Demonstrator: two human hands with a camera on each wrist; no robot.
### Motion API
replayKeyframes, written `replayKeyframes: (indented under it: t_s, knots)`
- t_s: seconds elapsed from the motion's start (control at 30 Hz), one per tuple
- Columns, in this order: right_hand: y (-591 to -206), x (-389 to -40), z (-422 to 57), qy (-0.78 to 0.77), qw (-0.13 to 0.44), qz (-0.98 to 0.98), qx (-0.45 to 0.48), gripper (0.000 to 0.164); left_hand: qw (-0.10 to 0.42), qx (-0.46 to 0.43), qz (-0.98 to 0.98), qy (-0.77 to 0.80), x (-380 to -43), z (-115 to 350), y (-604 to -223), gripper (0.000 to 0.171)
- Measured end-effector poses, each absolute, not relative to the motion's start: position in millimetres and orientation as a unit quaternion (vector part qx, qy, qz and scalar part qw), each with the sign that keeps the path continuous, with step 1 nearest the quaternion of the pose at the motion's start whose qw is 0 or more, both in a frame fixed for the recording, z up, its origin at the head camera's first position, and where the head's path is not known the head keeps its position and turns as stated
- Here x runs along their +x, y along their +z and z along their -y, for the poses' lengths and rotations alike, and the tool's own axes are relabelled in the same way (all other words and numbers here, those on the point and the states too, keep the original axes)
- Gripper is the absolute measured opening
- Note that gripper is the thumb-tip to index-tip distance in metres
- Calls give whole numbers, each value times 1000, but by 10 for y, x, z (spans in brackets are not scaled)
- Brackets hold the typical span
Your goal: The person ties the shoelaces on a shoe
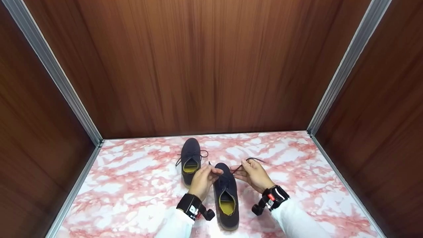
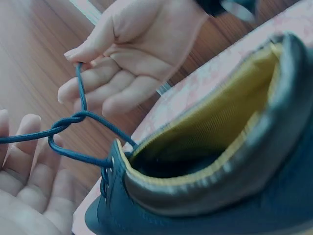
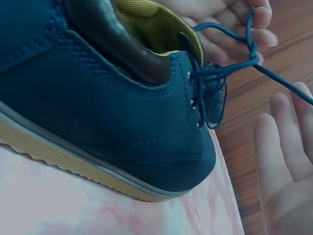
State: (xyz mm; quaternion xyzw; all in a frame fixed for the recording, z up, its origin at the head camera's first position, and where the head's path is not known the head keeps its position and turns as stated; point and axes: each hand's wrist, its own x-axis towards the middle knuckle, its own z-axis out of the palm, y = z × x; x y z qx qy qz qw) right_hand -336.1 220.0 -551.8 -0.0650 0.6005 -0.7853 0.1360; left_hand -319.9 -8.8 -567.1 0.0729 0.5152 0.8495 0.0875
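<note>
A dark navy lace-up shoe (image 1: pixel 226 183) with a yellow lining stands on the floor between my hands, toe pointing away. My left hand (image 1: pixel 201 182) pinches one end of its shoelace (image 2: pixel 68 123), on the left of the shoe's front. On the other side, my right hand (image 1: pixel 253 176) pinches the other end between thumb and fingers, a loose tail trailing past it. Above the eyelets the two lace strands are twisted round each other in a single crossing, as the left wrist view shows. Both strands run fairly taut from there to the hands.
A second navy shoe (image 1: pixel 191 153), laces hanging loose at its sides, stands to the left and farther back. The surface is red-and-white marbled (image 1: pixel 132 185). Brown wood-grain panels (image 1: pixel 205 66) with grey metal corner strips (image 1: pixel 347 59) enclose the back and both sides.
</note>
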Motion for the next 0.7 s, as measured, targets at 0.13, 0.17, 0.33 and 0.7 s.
replayKeyframes:
  t_s: [0.13, 0.17, 0.33, 0.7]
  knots:
    - [-5529, -3357, -2142, -805, 142, -573, -56, 22, 97, 64, -434, 894, -3201, 72, -5639, 36]
    - [-5533, -3355, -2127, -811, 142, -566, -53, 22, 100, 60, -418, 901, -3198, 69, -5631, 36]
    - [-5560, -3339, -2050, -828, 132, -543, -43, 22, 105, 44, -383, 917, -3190, 47, -5598, 35]
    - [-5646, -3366, -1965, -838, 110, -535, -13, 26, 102, 9, -393, 914, -3241, 11, -5664, 31]
